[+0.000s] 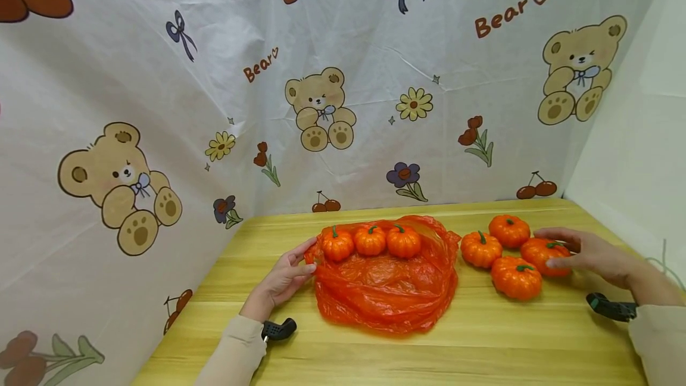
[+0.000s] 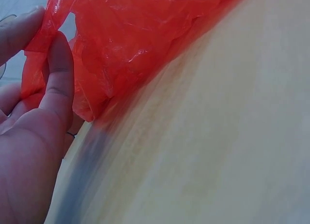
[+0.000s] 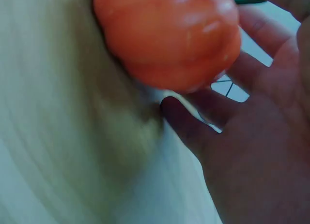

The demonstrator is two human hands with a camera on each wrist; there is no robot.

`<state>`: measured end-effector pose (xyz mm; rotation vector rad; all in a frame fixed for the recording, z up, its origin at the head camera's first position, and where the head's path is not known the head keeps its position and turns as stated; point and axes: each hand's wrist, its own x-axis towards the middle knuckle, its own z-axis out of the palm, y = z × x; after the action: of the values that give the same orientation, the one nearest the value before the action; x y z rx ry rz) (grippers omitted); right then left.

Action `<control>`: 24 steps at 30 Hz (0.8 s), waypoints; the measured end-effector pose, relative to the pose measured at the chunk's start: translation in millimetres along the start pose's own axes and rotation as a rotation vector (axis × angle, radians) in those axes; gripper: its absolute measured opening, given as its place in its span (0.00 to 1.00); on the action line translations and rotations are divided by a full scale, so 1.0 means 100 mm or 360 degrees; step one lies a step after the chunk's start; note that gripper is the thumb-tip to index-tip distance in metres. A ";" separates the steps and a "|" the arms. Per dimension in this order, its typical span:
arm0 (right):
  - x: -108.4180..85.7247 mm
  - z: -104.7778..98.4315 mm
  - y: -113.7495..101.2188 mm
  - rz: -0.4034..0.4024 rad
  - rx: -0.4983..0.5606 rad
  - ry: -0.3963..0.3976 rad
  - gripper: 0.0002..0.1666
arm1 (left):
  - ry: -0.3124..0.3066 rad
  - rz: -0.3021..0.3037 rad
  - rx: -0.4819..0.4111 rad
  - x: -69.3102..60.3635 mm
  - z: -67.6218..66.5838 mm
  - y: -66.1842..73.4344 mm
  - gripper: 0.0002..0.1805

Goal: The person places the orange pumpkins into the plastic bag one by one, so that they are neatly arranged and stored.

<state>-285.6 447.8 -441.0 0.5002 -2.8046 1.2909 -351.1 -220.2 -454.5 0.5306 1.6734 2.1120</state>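
An orange-red plastic bag (image 1: 386, 290) lies spread on the table with its mouth open. Three small orange pumpkins (image 1: 370, 240) sit in a row at its back part. My left hand (image 1: 287, 276) pinches the bag's left edge; in the left wrist view a strip of the film (image 2: 135, 40) runs between thumb and fingers. On the right, my right hand (image 1: 600, 255) holds a pumpkin (image 1: 536, 253) around its right side, thumb in front and fingers behind. The right wrist view shows that pumpkin (image 3: 169, 35) close up, with fingers curving beside it.
Three more pumpkins stand close by: one at the back (image 1: 509, 231), one on the left (image 1: 480, 249) and one in front (image 1: 516, 279). Cloth with printed bears (image 1: 364, 183) walls the wooden table (image 1: 343, 362) at the back and left; a white panel (image 1: 632, 183) stands right.
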 end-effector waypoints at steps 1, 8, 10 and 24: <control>-0.01 0.00 0.01 0.0002 -0.0014 -0.0018 0.37 | 0.0000 -0.0003 0.0000 0.00 0.00 0.00 0.44; -0.03 0.03 0.06 -0.0052 -0.0028 -0.0033 0.42 | 0.0002 -0.0010 -0.0008 0.00 -0.01 -0.01 0.44; -0.03 0.03 0.06 -0.0055 -0.0030 -0.0038 0.43 | 0.0001 -0.0010 -0.0009 0.01 -0.01 0.00 0.45; -0.02 -0.06 -0.03 -0.0039 -0.0044 -0.0005 0.41 | -0.0003 0.0012 -0.0012 0.01 0.01 0.02 0.45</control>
<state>-283.5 451.4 -434.8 0.5342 -2.8052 1.2465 -351.6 -219.5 -452.7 0.5374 1.6643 2.1215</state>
